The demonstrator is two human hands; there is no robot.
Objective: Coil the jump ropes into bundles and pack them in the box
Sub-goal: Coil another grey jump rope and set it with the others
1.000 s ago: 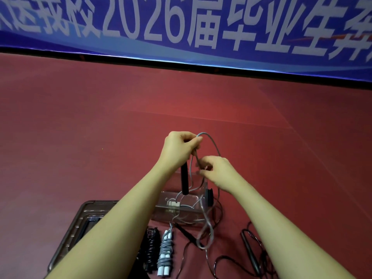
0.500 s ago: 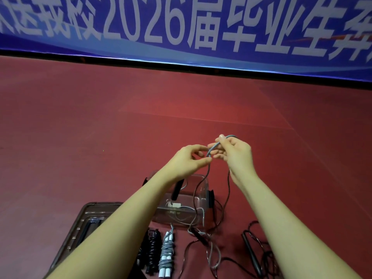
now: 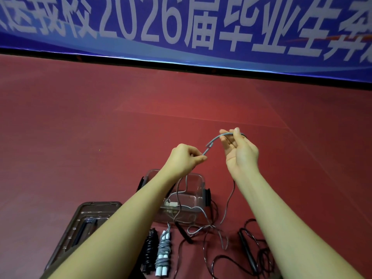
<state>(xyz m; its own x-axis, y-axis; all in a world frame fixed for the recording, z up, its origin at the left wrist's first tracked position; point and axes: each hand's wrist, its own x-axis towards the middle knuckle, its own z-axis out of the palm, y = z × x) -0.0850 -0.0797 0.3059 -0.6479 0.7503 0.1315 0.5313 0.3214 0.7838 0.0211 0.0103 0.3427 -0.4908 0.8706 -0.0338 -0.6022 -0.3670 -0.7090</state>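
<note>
My left hand [image 3: 186,159] and my right hand [image 3: 240,152] hold one grey jump rope [image 3: 214,140] between them, raised above the floor. The left pinches it at fingertip level; the right grips it higher, palm towards me. The rope's loose strands hang down over the clear plastic box [image 3: 196,195] and trail onto the floor. A black-handled end [image 3: 183,232] lies below the box. Two coiled bundles lie in front: a grey one with white handles [image 3: 164,252] and a black one [image 3: 150,250].
The box's dark lid [image 3: 86,218] lies on the red floor at the lower left. A loose black jump rope [image 3: 248,250] sprawls at the lower right. A blue banner [image 3: 181,27] with white characters runs along the far edge.
My hands have drawn apart, the right rising and moving right, the left dropping slightly, so the grey rope stretches between them. The black handle that hung from my left hand is down by the box.
</note>
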